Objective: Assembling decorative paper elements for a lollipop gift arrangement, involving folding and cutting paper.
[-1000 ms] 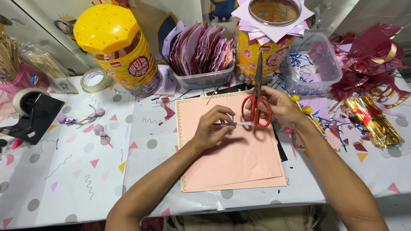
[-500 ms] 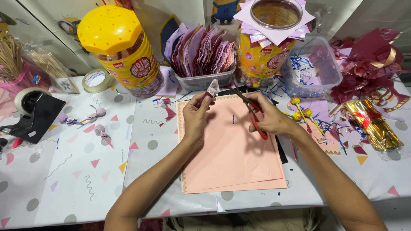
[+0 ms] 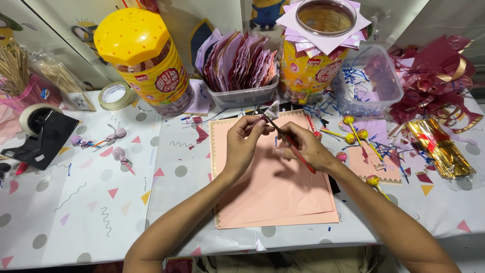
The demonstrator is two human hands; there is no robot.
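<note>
L hand (image 3: 244, 144) grip pinching paper scrap (image 3: 273, 109), R hand (image 3: 303, 147) grasping scissors (image 3: 288, 139), clear tub (image 3: 242, 93) w/ folded papers (image 3: 241, 63)

Peach paper sheets (image 3: 273, 194) with zigzag edge trim. Red stick (image 3: 290, 144). White tablecloth (image 3: 91, 212) patterned with grey dots, pink and yellow triangles, squiggles. Yellow lidded jar (image 3: 144, 55). Purple folded papers (image 3: 240, 65). Gold foil strips (image 3: 437, 146). Black tape dispenser (image 3: 43, 136).

Open lane near-left: bare tablecloth (image 3: 101, 222) from front edge. Back row walled by yellow jar (image 3: 144, 55), paper tub (image 3: 242, 93), plastic box (image 3: 369, 81). Tape dispenser (image 3: 43, 134) blocks left; lollipops (image 3: 356, 136) and gold wrappers (image 3: 437, 146) clutter right.
</note>
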